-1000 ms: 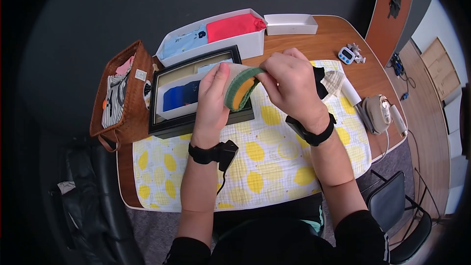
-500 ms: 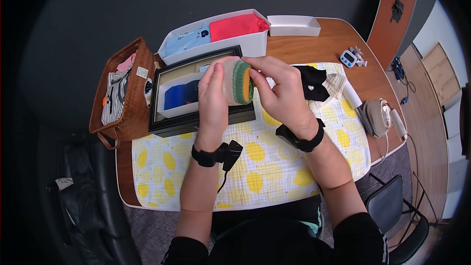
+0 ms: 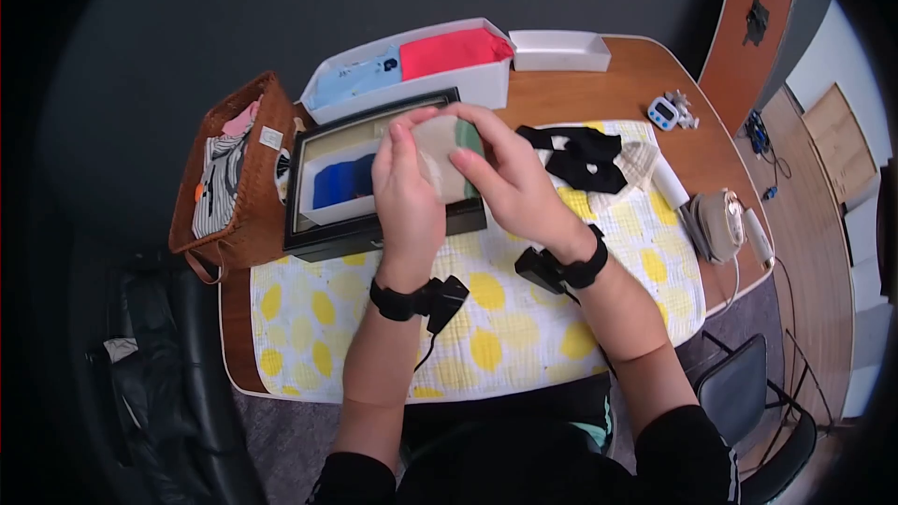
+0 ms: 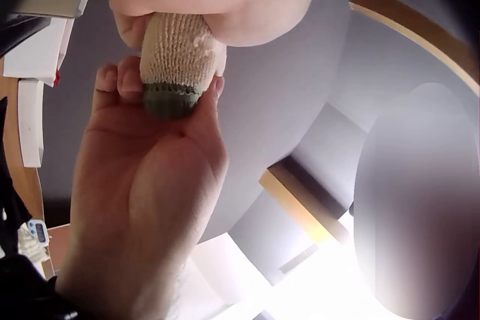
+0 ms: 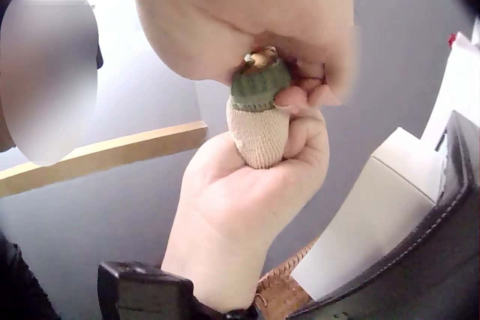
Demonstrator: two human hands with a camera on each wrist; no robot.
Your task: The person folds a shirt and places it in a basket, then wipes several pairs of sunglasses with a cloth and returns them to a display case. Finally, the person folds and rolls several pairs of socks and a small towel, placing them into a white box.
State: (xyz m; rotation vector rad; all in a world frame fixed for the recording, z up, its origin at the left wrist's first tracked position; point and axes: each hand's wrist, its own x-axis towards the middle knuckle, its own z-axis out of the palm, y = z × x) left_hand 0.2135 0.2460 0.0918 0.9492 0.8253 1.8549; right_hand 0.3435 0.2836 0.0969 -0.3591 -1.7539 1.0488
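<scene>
A rolled beige knitted sock (image 3: 441, 142) with a green band is held between both hands above the black-framed box. My left hand (image 3: 408, 196) grips its beige end from the left, its thumb raised. From the right, my right hand (image 3: 524, 182) curls over the green end, thumb on the beige side. In the left wrist view, my right hand (image 4: 150, 177) pinches the sock (image 4: 180, 50) at its green end. The right wrist view shows the beige part of the sock (image 5: 259, 136) in my left hand (image 5: 240, 192), with the green cuff under my right hand (image 5: 255, 12).
Left stands a brown basket (image 3: 257, 182) of clothes. A black-framed box (image 3: 337, 241) holds blue items; behind it is a white bin (image 3: 412, 93) of folded clothes. Black garments (image 3: 585, 154) lie right on the lemon-print cloth (image 3: 486, 318), near a timer (image 3: 663, 112) and beige appliance (image 3: 718, 224).
The sock's yellow stripe, visible before, is now hidden in the head view. My right hand has moved slightly left and down, from pinching the sock's edge to wrapping around it.
</scene>
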